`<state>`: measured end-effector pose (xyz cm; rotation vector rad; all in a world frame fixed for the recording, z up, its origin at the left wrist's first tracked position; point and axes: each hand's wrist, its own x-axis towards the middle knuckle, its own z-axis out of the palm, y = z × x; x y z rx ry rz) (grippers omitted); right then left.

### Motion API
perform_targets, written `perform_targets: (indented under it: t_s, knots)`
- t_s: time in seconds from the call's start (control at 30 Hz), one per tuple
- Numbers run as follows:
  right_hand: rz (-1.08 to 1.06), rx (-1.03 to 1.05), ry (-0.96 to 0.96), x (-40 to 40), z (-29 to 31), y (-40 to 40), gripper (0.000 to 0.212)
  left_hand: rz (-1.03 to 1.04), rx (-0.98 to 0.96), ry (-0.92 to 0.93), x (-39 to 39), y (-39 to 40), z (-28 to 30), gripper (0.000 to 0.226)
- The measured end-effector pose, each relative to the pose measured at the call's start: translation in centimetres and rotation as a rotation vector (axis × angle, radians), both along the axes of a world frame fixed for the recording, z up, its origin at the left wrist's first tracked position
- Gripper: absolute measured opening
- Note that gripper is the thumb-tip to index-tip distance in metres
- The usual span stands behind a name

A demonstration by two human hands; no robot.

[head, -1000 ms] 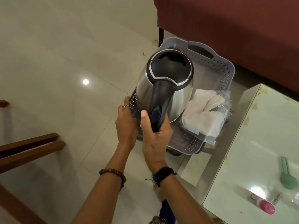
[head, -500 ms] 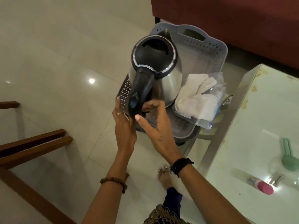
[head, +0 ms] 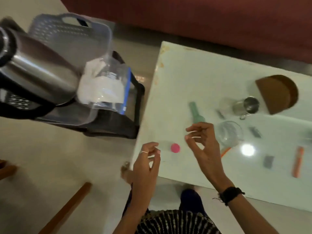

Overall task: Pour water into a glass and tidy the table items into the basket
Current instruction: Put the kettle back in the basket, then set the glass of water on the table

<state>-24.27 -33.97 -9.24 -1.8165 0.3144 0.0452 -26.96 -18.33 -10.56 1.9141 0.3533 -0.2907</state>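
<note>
Fingers loosely curled on two hands (head: 148,159) (head: 204,146), one kettle (head: 38,71), one basket (head: 70,31)

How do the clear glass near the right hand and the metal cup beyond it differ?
The clear glass is transparent and wider; the metal cup is opaque, shiny steel and narrower. The glass sits nearer the right hand; the cup stands farther back, beside the brown holder. Both stand upright on the table.
</note>
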Motion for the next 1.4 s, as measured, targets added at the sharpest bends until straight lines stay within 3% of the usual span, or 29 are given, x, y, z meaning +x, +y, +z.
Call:
perform_targets:
  t_s: [0.13,0.3,0.47,0.6,0.77,0.97,1.13,1.3,1.4]
  knots:
    - [-0.082,-0.081,0.024,-3.0,0.5,-9.4,0.040,-0.131,-0.118,0.069,-1.6,-8.0,0.6,0.023]
    - [-0.065,-0.135,0.088,-5.0,-1.3,-17.1,0.049,-0.117,-0.152,0.175,-1.4,-14.3,-2.3,0.021]
    - [0.121,-0.072,0.241,-5.1,-6.0,-20.1,0.062,-0.161,-0.121,0.252,0.9,-16.7,-6.2,0.076]
    - [0.296,-0.020,0.286,-3.9,-8.9,-20.2,0.080,-0.396,-0.092,0.171,3.4,-17.1,-8.6,0.109]
    - [0.318,0.076,0.241,-2.0,-10.4,-19.3,0.085,-0.634,-0.071,0.084,5.9,-17.8,-10.6,0.098]
    - [0.294,0.071,0.183,-1.2,-11.2,-18.6,0.090,-0.634,-0.058,0.056,6.1,-17.6,-11.6,0.076]
    - [0.271,0.056,0.180,-1.4,-11.0,-18.8,0.092,-0.634,0.013,0.000,5.8,-17.5,-11.4,0.092]
    - [0.294,0.062,0.122,-2.2,-9.3,-20.8,0.094,-0.619,0.112,0.030,4.6,-18.5,-10.6,0.059]
    - [0.294,0.061,0.091,-3.0,-7.5,-23.5,0.090,-0.633,0.154,0.003,3.9,-21.1,-9.5,0.061]
